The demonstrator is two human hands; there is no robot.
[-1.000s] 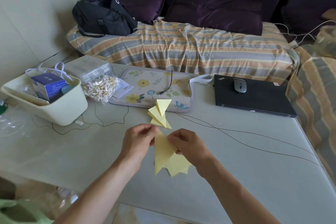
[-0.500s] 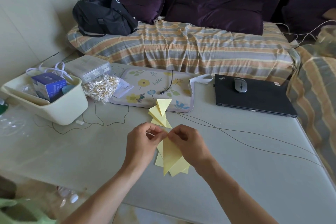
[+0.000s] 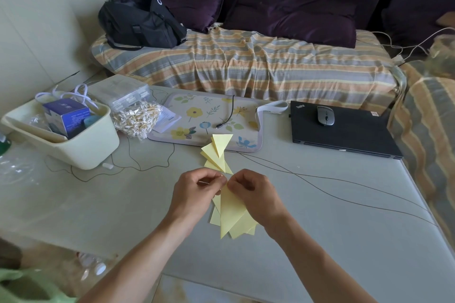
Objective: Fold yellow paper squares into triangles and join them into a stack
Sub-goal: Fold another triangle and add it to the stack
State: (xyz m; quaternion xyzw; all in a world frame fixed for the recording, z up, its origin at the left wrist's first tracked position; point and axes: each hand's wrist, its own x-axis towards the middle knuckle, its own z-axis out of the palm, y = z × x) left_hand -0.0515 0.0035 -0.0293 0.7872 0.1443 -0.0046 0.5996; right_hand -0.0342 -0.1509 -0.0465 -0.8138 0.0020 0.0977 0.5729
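Observation:
A long yellow folded paper triangle [image 3: 231, 214] hangs point-down over the grey table, pinched at its top corner between my left hand [image 3: 194, 192] and my right hand [image 3: 253, 194]. Their fingertips meet at that corner. Under it lie several loose yellow paper squares [image 3: 216, 216], partly hidden by the triangle and my hands. Just beyond my hands a chain of joined yellow triangles [image 3: 218, 154] lies on the table, reaching the edge of the floral mat.
A cream bin [image 3: 73, 145] with a blue box stands at the left, a bag of small sticks [image 3: 135, 118] beside it. A floral mat [image 3: 204, 118] and a closed black laptop [image 3: 344, 133] with a mouse lie behind. Thin cables [image 3: 320, 179] cross the table. A striped couch is beyond.
The held triangle has swung from slanting left to hanging nearly straight down. My two hands have drawn together until their fingertips meet at its top corner.

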